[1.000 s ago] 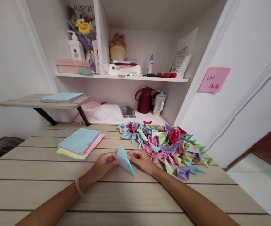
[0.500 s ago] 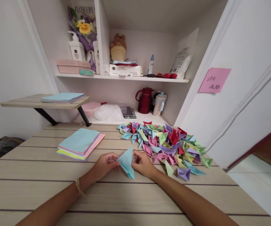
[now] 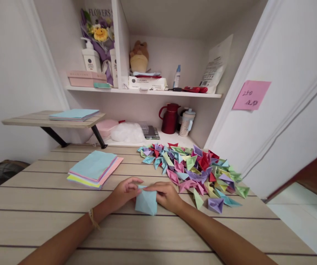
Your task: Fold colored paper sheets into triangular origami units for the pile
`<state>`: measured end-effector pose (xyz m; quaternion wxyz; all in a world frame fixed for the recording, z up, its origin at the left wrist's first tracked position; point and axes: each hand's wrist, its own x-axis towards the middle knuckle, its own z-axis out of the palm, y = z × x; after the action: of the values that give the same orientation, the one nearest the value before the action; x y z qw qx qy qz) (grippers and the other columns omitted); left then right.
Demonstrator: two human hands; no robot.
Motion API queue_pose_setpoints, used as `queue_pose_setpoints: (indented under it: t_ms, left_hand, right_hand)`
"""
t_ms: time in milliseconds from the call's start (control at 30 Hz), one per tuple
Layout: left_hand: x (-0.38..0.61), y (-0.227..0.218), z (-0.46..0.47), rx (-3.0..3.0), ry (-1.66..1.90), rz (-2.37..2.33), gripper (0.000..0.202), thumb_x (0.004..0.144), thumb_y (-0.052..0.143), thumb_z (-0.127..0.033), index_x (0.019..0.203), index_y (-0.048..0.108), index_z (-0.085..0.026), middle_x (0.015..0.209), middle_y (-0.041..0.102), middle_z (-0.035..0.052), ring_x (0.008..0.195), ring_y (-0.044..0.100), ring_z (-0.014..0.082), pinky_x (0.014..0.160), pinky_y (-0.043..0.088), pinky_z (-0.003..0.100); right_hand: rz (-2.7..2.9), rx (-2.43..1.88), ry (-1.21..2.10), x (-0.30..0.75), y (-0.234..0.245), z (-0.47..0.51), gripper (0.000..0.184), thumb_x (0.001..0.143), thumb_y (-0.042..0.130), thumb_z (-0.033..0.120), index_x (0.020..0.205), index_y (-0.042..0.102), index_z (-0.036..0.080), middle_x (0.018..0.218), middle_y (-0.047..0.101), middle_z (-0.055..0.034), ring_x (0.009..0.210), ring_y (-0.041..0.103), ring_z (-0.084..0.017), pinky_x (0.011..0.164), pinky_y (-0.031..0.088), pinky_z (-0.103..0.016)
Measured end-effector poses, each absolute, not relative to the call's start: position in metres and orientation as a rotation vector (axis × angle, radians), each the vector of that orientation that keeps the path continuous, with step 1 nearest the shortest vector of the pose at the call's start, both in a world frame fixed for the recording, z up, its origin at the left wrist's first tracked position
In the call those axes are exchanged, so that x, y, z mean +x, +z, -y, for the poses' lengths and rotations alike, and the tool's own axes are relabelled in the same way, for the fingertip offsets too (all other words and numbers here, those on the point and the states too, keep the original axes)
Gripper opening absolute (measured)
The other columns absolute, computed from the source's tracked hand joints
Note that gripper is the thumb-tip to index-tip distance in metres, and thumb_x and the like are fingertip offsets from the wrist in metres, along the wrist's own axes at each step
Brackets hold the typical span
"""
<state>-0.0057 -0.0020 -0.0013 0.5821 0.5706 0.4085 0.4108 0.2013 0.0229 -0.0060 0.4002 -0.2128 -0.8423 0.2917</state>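
A small light-blue folded paper, now roughly square in outline, is between my two hands just above the slatted table. My left hand pinches its upper left corner between thumb and fingers. From the other side, my right hand grips the right edge, its index finger lying along the top. To the right of my right hand spreads a heap of folded paper boats in many colours. A stack of coloured paper sheets, light blue on top, lies beyond my left hand.
A raised wooden shelf with black legs bears another paper stack. Behind the table stand a dark red jug and a speckled cup beside a white plastic bag. A pink note is stuck at right.
The light-blue paper has gone from a pointed, diamond-like shape held upright to a flatter square tilted lower. My right index finger has moved across its top edge.
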Motion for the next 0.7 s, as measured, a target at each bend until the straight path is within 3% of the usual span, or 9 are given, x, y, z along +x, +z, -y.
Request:
queue_pose_setpoints:
  t_ms: [233, 400, 567, 700]
  left_hand:
    - [-0.006, 0.006, 0.003, 1.243, 1.106, -0.963, 0.03, 0.072, 0.063, -0.031, 0.091, 0.042, -0.02, 0.065, 0.058, -0.004, 0.051, 0.053, 0.0086, 0.048, 0.037, 0.018]
    - [-0.004, 0.001, 0.004, 1.271, 1.157, -0.856, 0.036, 0.066, 0.07, -0.026, 0.09, 0.043, -0.021, 0.084, 0.064, 0.002, 0.073, 0.061, 0.0151, 0.064, 0.045, 0.025]
    - [-0.005, -0.002, 0.004, 1.342, 1.136, -0.926, 0.023, 0.069, 0.066, -0.028, 0.085, 0.054, -0.018, 0.079, 0.063, 0.0018, 0.069, 0.059, 0.013, 0.063, 0.045, 0.024]
    - [-0.005, -0.002, 0.006, 1.402, 1.044, -1.003, 0.027, 0.063, 0.071, -0.027, 0.084, 0.061, -0.013, 0.077, 0.064, 0.0037, 0.07, 0.059, 0.0141, 0.064, 0.045, 0.024]
  right_hand:
    - [2.144, -0.549, 0.95, 0.2, -0.002, -0.023, 0.028, 0.07, 0.059, 0.016, 0.096, 0.068, 0.022, 0.085, 0.065, -0.005, 0.055, 0.053, -0.01, 0.049, 0.042, -0.02]
    - [1.92, -0.731, 0.985, 0.199, -0.003, -0.03, 0.021, 0.069, 0.065, 0.03, 0.088, 0.071, 0.021, 0.078, 0.065, -0.0045, 0.053, 0.049, -0.011, 0.047, 0.038, -0.021]
    - [1.763, -0.824, 1.097, 0.199, -0.007, -0.035, 0.026, 0.072, 0.062, 0.041, 0.072, 0.069, 0.017, 0.062, 0.061, -0.0023, 0.053, 0.049, -0.012, 0.047, 0.037, -0.022]
    - [1.645, -0.836, 1.209, 0.197, -0.01, -0.036, 0.027, 0.07, 0.065, 0.042, 0.077, 0.064, 0.016, 0.062, 0.058, -0.0008, 0.051, 0.049, -0.011, 0.046, 0.037, -0.021]
